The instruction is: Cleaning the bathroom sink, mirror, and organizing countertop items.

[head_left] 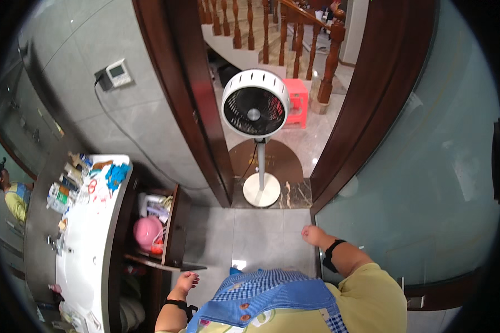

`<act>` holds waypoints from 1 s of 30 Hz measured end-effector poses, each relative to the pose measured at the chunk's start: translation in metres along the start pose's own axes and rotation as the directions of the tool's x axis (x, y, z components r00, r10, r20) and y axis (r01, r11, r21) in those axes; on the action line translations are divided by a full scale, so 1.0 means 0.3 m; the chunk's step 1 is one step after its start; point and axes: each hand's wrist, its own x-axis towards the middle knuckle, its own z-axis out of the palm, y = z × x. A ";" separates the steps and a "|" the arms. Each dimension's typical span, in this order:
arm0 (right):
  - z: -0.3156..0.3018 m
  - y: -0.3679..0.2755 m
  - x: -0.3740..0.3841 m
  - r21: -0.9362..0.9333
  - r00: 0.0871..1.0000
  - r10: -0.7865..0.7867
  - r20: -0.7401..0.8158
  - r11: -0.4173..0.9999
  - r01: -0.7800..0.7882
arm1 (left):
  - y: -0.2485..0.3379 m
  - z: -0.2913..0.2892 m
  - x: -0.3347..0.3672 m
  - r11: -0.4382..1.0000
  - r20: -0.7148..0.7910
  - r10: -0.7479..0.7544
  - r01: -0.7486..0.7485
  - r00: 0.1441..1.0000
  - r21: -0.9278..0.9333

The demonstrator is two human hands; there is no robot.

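My left hand (188, 281) hangs beside the open cabinet under the washbasin, its fingers loosely curled and apart with nothing in them. Close by is the edge of an open cabinet door (150, 263). My right hand (314, 235) is held forward near the edge of the frosted glass door (416, 194), its fingers closed; I see nothing in it. Dark bands circle both wrists. Ahead, a white pedestal fan (255, 114) with a round black grille stands on its white disc base in the doorway. Neither hand touches it.
On the left, a white washbasin counter (86, 244) carries bottles, red scissors and a blue cloth. A pulled-out drawer (174, 225) holds a pink round item. Beyond the dark wooden door frame (189, 105) are a brown mat (239, 158), a pink stool (298, 102) and a staircase.
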 end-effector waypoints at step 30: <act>-0.298 0.024 0.730 -0.031 0.993 0.066 -0.101 0.997 -0.070 | 1.185 0.118 0.251 0.768 0.203 0.638 -0.593 0.743 -0.241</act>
